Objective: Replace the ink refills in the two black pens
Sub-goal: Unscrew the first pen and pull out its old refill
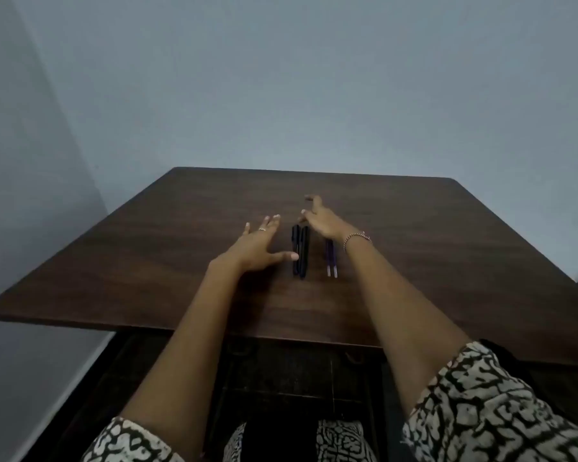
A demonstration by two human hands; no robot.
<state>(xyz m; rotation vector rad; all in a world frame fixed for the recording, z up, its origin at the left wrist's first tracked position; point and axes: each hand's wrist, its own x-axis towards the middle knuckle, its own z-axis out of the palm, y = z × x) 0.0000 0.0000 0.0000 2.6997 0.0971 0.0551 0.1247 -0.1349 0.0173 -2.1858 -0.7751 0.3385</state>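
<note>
Grey-blue walls (281, 78) are seen behind a dark wooden table (447, 245), whose near edge is crossed by two bare forearms stretched forward from black-and-white patterned sleeves (481, 411). Between the two hands, the two black pens (300, 251) are laid side by side on the wood, close against each other along their length and pointed away from the person. The left hand (259, 245) is held flat and released just to the left of them, with its fingers spread and straight, and nothing is gripped by it. Its thumb (289, 256) is stretched towards the pens, so that the tip is placed against or just beside the nearer barrel, though contact cannot be confirmed. A ring (262, 229) is worn on one of its fingers. The right hand (321, 220) is reached over the far ends of the pens, with its fingers loosely bent and parted. It is blurred, nothing is seen held in it, and whether the pens' ends are touched cannot be told. A beaded bracelet (357, 237) is worn at its wrist. Beneath that wrist, just to the right of the pens, two thin purple refills (331, 261) are laid parallel to them. Their far parts are hidden under the hand and their pale near tips are exposed. The refills are separated from the pens by a narrow strip of bare wood. Below the table's near edge, dark floor tiles (297, 378) are shown between the forearms.
</note>
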